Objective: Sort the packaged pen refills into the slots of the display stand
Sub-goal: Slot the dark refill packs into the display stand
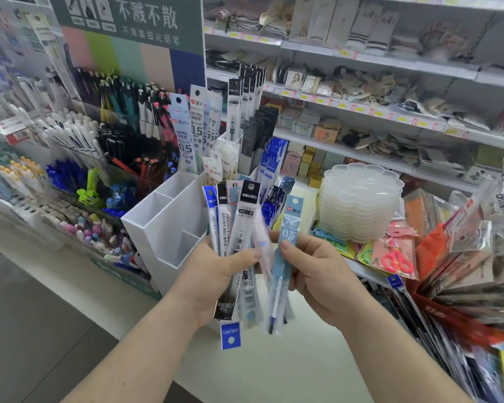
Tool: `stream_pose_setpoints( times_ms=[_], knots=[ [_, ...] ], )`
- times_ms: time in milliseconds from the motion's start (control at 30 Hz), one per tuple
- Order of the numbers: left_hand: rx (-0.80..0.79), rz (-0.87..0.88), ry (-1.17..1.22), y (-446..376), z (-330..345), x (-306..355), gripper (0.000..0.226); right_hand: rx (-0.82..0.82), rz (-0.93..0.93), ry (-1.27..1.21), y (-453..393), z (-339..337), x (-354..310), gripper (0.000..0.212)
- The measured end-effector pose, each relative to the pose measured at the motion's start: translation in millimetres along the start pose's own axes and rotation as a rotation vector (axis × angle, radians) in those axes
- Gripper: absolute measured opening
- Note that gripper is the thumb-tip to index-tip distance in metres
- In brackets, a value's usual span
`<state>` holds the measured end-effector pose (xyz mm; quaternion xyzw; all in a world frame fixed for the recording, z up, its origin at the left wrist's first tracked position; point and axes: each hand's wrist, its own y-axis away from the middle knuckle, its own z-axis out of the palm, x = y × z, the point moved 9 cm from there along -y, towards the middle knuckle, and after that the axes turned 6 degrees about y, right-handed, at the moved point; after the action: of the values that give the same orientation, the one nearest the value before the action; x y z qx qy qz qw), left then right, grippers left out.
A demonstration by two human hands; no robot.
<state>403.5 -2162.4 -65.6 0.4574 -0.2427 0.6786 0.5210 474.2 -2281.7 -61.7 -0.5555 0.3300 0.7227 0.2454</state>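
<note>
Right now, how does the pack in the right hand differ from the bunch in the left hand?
The right hand pinches one light-blue pack marked 0.5; the left hand grips a fanned bunch of packs. The bunch mixes black, white and dark-blue headers, and one pack in it hangs upside down. Both are slim hanging refill packs held before the white display stand.

Bright, even shop light is washing over everything I'm looking at, and shadows are staying faint and soft. The white display stand [169, 216] is glowing almost overexposed. The shelves [390, 117] on my right are smearing with motion blur, and the edges are bending from the wide lens. The refill packs [245, 228] between my fingers are blurring slightly, though their print is reading clearly.
</note>
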Motion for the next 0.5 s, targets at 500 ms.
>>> stream_pose_setpoints(
  times_ms=[500],
  knots=[
    [0.054, 0.017, -0.303, 1.4, -17.7, 14.0, 0.035, -0.099, -0.157, 0.261, -7.6, 15.7, 0.7, 0.016]
  ],
)
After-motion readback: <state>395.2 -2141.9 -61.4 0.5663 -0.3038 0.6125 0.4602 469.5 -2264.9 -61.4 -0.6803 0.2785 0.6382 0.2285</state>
